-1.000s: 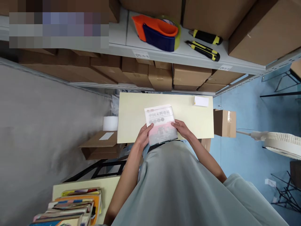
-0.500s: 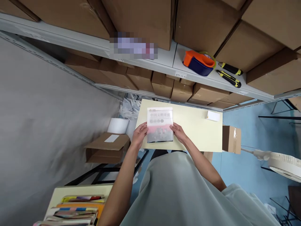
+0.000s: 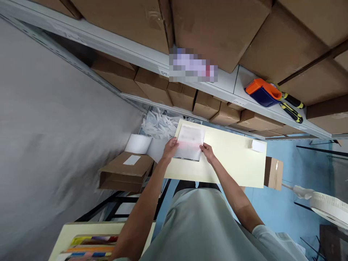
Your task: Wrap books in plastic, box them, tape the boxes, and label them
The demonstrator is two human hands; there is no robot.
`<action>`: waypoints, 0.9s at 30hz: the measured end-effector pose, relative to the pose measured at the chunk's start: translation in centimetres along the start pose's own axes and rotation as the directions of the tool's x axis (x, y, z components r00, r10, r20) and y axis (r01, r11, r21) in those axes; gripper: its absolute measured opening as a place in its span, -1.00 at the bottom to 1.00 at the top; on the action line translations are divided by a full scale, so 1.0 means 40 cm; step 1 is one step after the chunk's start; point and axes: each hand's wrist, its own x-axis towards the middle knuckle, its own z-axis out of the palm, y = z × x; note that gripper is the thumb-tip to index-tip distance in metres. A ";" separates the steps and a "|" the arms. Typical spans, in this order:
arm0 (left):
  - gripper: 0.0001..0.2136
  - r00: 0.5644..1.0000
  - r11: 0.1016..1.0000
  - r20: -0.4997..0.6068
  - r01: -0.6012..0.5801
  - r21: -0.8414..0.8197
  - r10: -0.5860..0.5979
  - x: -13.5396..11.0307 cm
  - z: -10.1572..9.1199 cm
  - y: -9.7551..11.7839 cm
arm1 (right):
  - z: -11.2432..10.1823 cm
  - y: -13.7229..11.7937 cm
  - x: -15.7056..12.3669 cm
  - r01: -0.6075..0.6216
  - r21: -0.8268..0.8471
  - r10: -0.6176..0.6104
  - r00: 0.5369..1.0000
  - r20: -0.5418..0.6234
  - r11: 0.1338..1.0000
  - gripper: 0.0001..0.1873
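A thin book in a clear plastic sleeve (image 3: 189, 142) lies over the far left corner of a pale yellow table (image 3: 231, 163); its cover is blurred by motion. My left hand (image 3: 170, 148) grips its left edge, fingers curled round it. My right hand (image 3: 208, 151) pinches its lower right edge. Both arms reach forward from my pale green shirt.
Cardboard boxes fill grey metal shelves (image 3: 228, 81) behind the table. An orange and blue tape dispenser (image 3: 263, 92) and yellow-black utility knives (image 3: 293, 106) lie on the shelf. A small white box (image 3: 257, 145), a bubble-wrap roll (image 3: 138, 144), plastic bags (image 3: 159, 123), an open carton (image 3: 125, 170), stacked books (image 3: 89, 246) and a fan (image 3: 328, 206) surround me.
Both hands have carried the sleeved book away from my body, to the table's far left corner. My head has turned left, so the shelves shifted right in view.
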 end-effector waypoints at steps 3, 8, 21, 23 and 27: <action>-0.44 1.000 1.000 0.015 0.026 0.009 -0.026 0.025 0.007 -0.005 | 0.008 0.006 0.017 -0.055 0.026 0.057 0.997 -0.057 0.998 -0.53; -0.41 0.999 1.000 0.032 0.023 -0.011 -0.022 -0.029 -0.019 0.019 | -0.004 -0.016 -0.018 -0.101 0.053 0.106 0.990 -0.096 0.993 -0.40; -0.44 0.979 0.955 -0.195 -0.117 -0.273 0.064 -0.616 -0.079 0.024 | -0.001 -0.109 -0.377 0.091 0.008 -0.084 0.876 0.474 0.996 -0.39; -0.40 0.958 0.919 -0.285 -0.126 -0.374 0.015 -0.730 -0.074 -0.014 | 0.017 -0.090 -0.444 0.108 -0.008 -0.083 0.809 0.581 0.994 -0.35; -0.36 0.875 0.846 -0.469 -0.155 -0.510 -0.122 -0.962 -0.063 -0.105 | 0.053 -0.040 -0.575 0.121 -0.073 -0.028 0.673 0.739 0.990 -0.30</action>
